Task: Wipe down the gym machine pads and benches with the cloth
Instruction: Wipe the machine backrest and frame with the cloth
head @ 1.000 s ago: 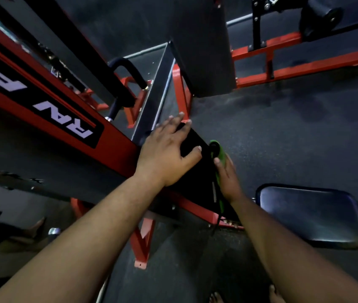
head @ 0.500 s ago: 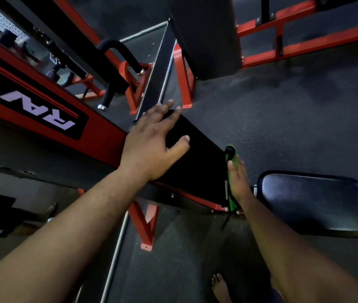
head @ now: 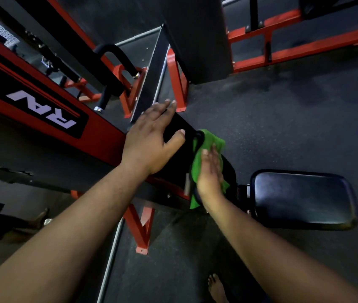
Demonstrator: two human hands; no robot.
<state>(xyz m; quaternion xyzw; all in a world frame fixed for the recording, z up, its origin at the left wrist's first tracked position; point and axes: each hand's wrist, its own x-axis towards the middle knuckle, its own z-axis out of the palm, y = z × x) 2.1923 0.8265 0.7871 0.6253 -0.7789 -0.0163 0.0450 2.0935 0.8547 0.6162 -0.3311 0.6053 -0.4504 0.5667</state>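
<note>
- cloth (head: 204, 149): bright green, bunched and creased, draped over the right end of the black pad (head: 181, 154) at scene centre; one tail hangs off the near lower edge.
- black pad: long, dark, matte, angled from far-left to near-right, mounted on the red frame beam (head: 64, 119).
- right hand (head: 209, 171): flat on the cloth, fingers straight and together, pressing it onto the pad end. Grip wide, nothing pinched.
- left hand (head: 149, 138): palm down on the pad's far-left part, fingers spread, thumb out toward the cloth. Grip wide, resting only. Hands near each other, not touching.
- seat bench (head: 304, 197): black, glossy, rounded corners, just right of the pad end, joined by a dark bracket; cloth not on it.
- around: red frame beam with white lettering at left; black curved handle (head: 116, 55) far-left; dark upright column (head: 197, 36) far centre; red floor rails (head: 304, 49) far-right; red foot bracket (head: 140, 228) near centre; dark speckled floor (head: 283, 127).
- bare foot (head: 216, 287) at near edge.
- lighting dim; pad surface detail not readable.
</note>
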